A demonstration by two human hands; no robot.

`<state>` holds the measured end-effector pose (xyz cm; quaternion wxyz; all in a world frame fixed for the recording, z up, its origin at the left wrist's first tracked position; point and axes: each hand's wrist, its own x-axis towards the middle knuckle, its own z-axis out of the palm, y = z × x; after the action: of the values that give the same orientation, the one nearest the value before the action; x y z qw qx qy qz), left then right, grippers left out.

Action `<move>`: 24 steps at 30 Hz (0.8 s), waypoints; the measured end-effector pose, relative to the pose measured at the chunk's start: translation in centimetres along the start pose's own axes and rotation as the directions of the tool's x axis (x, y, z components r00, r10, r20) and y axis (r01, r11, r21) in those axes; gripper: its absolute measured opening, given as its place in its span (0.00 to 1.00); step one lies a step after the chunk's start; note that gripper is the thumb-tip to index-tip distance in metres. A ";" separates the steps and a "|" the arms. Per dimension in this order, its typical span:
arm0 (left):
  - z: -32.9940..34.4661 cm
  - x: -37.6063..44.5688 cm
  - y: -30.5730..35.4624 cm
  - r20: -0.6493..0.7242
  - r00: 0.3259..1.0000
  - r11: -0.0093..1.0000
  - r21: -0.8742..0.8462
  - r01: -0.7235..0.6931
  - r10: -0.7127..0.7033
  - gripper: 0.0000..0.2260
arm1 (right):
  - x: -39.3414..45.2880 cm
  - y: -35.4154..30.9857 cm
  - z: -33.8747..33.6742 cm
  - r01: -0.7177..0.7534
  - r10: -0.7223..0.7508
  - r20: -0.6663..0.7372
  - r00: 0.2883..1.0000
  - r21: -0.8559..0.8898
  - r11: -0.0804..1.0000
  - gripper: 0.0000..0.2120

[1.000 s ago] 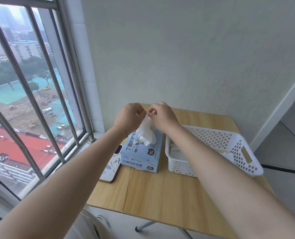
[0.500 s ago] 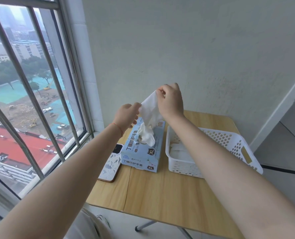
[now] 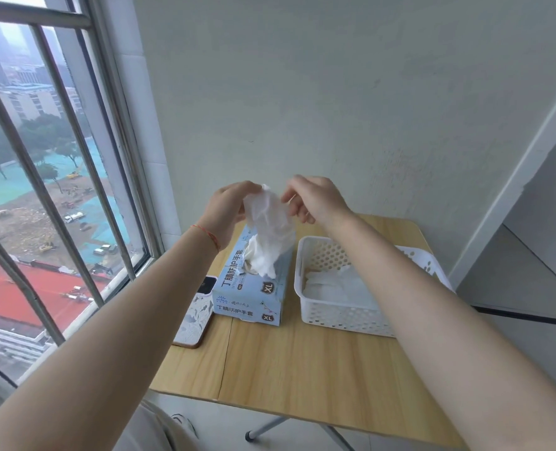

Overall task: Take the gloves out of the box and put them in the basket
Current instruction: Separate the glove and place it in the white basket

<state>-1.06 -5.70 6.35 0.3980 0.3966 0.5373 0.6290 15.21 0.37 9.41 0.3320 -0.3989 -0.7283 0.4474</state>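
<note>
The step in hand is the draw: a thin, crinkled white glove point(image 3: 268, 219) is held up above the pale blue cardboard glove box point(image 3: 253, 288), its lower end trailing down to the bunch of white gloves point(image 3: 259, 260) that puffs out of the slot in the box top. The left hand point(image 3: 227, 209) pinches the glove's upper edge between curled fingers and thumb. The right hand point(image 3: 315, 198) hovers just beside it with fingers bent towards the same edge; whether they actually grip the film or only touch it I cannot tell, as the glove hides the fingertips.

The glove looks not yet free of the box, so the next move probably calls for a lift clear of the slot, then a short carry to the right and a drop into the white perforated plastic basket point(image 3: 335, 315), which stands just beside the box and already holds a flat heap of white gloves point(image 3: 335, 284).

The gloves are limp, translucent and creased, likely to cling and drag a neighbour out. The box is a light printed carton that may lift with a hard pull. The basket is rigid, with round holes in its walls. Both sit on a smooth light wooden folding table point(image 3: 302, 369), with a patterned phone point(image 3: 195, 317) left of the box.
</note>
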 end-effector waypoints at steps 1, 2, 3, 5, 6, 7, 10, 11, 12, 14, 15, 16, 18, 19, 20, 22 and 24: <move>0.4 -0.3 0.6 0.038 0.999 1.000 -0.019 -0.019 0.020 0.10 | 0.3 0.4 -0.1 -0.016 0.020 -0.108 0.994 0.039 0.999 0.12; 0.8 -0.6 1.1 0.078 0.996 0.999 -0.039 -0.034 0.037 0.09 | 0.5 0.7 -0.1 -0.040 0.052 -0.158 0.986 0.075 0.996 0.12; 1.2 -0.8 1.5 0.113 0.993 0.998 -0.047 -0.038 0.043 0.06 | 0.6 0.9 0.0 -0.078 0.097 -0.144 0.985 0.129 0.988 0.12; 1.8 -1.1 2.1 0.163 0.986 0.999 -0.019 -0.032 0.035 0.03 | 0.6 1.4 0.0 -0.171 0.177 0.005 0.984 0.303 0.937 0.15; 1.9 -1.2 2.1 0.168 0.985 0.999 0.004 -0.032 0.031 0.04 | 0.3 1.4 -0.2 -0.213 0.193 0.092 0.977 0.378 0.901 0.17; 1.9 -1.2 2.0 0.155 0.988 0.998 0.041 -0.036 0.030 0.04 | -0.3 1.3 -0.5 -0.248 0.194 0.170 0.966 0.405 0.880 0.20; 1.5 -1.5 1.4 0.101 0.994 0.980 0.192 -0.047 0.027 0.07 | -1.1 1.2 -1.2 -0.282 0.171 0.300 0.939 0.378 0.882 0.21; 1.3 -1.7 0.9 0.094 0.995 0.973 0.227 -0.045 0.024 0.10 | -1.1 1.5 -1.2 -0.249 0.153 0.282 0.947 0.345 0.905 0.17; 1.2 -1.8 0.5 0.095 0.995 0.967 0.250 -0.044 0.021 0.12 | -1.1 1.6 -1.3 -0.219 0.144 0.254 0.956 0.299 0.929 0.11; 1.0 -2.1 -0.2 0.116 0.993 0.960 0.275 -0.042 0.011 0.11 | -1.2 1.7 -1.4 -0.171 0.132 0.197 0.971 0.192 0.966 0.08; 1.0 -2.3 -0.4 0.123 0.992 0.957 0.286 -0.041 0.006 0.10 | -1.2 1.7 -1.4 -0.149 0.121 0.184 0.975 0.142 0.979 0.10; 1.0 -2.6 -0.4 0.120 0.993 0.954 0.298 -0.033 -0.003 0.10 | -1.3 1.7 -1.3 -0.128 0.111 0.181 0.977 0.087 0.988 0.12; 1.2 -2.9 -0.6 0.098 0.995 0.941 0.339 -0.014 -0.020 0.11 | -1.5 1.6 -1.1 -0.094 0.102 0.178 0.979 -0.051 0.994 0.13; 1.3 -3.0 -0.7 0.104 0.994 0.934 0.358 -0.013 -0.026 0.10 | -1.6 1.5 -1.0 -0.091 0.109 0.161 0.981 -0.117 0.989 0.12; 1.3 -3.0 -0.6 0.123 0.992 0.927 0.374 -0.014 -0.035 0.09 | -1.3 1.5 -1.1 -0.091 0.113 0.134 0.985 -0.158 0.983 0.12; 0.5 -4.5 0.1 0.185 0.982 0.925 0.380 -0.024 -0.050 0.07 | -1.9 1.0 -0.8 -0.097 0.110 0.068 0.992 -0.174 0.980 0.12; 0.0 -4.8 0.2 0.233 0.969 0.918 0.397 -0.015 -0.085 0.09 | -2.1 0.5 -1.1 -0.089 0.090 0.003 0.996 -0.136 0.987 0.12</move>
<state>0.67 -10.19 6.16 0.3844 0.5337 0.6068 0.4462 17.25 -0.88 9.07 0.2802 -0.4509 -0.7400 0.4131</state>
